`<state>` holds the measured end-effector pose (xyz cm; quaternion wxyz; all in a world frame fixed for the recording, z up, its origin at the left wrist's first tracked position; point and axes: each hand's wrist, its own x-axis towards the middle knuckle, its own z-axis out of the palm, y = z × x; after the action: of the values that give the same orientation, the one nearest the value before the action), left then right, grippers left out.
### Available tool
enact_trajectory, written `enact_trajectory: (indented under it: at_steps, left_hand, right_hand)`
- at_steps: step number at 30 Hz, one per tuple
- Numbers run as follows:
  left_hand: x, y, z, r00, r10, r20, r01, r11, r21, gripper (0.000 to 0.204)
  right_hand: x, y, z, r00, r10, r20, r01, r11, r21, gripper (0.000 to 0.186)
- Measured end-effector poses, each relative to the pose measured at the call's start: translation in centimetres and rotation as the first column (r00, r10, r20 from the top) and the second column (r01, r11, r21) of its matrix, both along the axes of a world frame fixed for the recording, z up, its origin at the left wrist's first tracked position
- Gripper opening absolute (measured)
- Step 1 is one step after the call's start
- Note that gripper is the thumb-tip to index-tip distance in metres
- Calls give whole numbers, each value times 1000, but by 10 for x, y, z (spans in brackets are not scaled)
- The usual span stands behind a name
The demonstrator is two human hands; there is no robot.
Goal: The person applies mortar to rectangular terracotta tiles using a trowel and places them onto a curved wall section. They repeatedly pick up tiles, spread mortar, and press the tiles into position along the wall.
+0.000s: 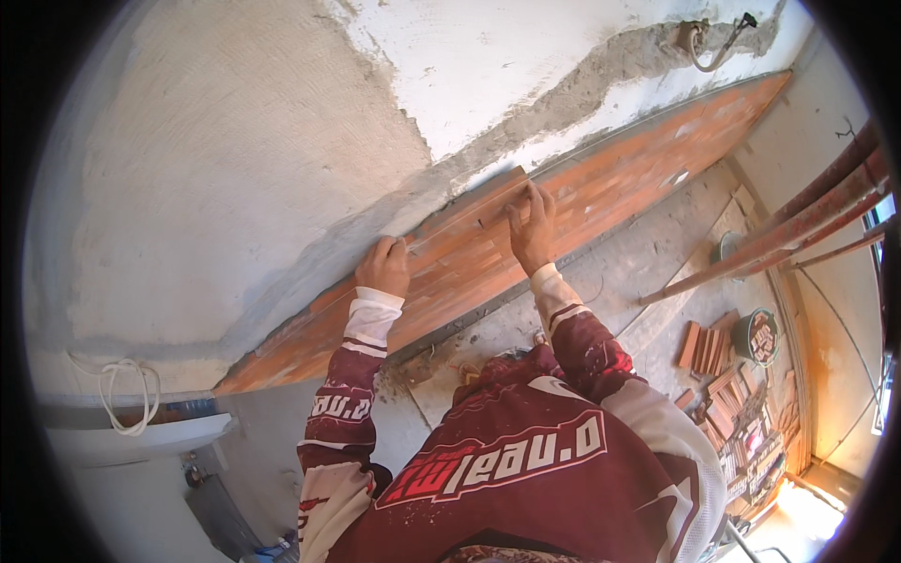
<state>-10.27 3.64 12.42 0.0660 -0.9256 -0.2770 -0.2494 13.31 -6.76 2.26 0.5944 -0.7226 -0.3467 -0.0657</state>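
Left hand [383, 267] and right hand [532, 227] are on the brick strip [477, 202] topping the brick facing [648, 155].
Left fingers are curled, right thumb and fingers parted; can't tell if either's pinching it. Plaster [235, 178] sits above the facing, green bucket [745, 345] well away from it.

The left hand [384, 269] and right hand [533, 228] partly hide the top bricks [466, 206]; the contents of the bucket [742, 342] are indistinct; red poles [835, 203] get cut off.
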Motion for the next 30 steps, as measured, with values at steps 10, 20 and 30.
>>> enact_trajectory:
  at_steps: [10, 20, 30]
  left_hand:
    - [-4, -3, 3, 1000, 9, -28, -9, 1000, 2, 10]
    - [-1, -5, -4, 988, 137, -72, -138, 990, -17, 18]
    - [8, -12, -2, 976, 147, -160, -149, 989, -5, 25]
  right_hand:
    - [6, -9, 4, 992, 25, 124, -26, 1000, 2, 52]
    - [23, -44, -17, 994, -110, 26, 111, 994, -10, 39]
    - [3, -122, -124, 935, -5, -356, -97, 958, -268, 36]
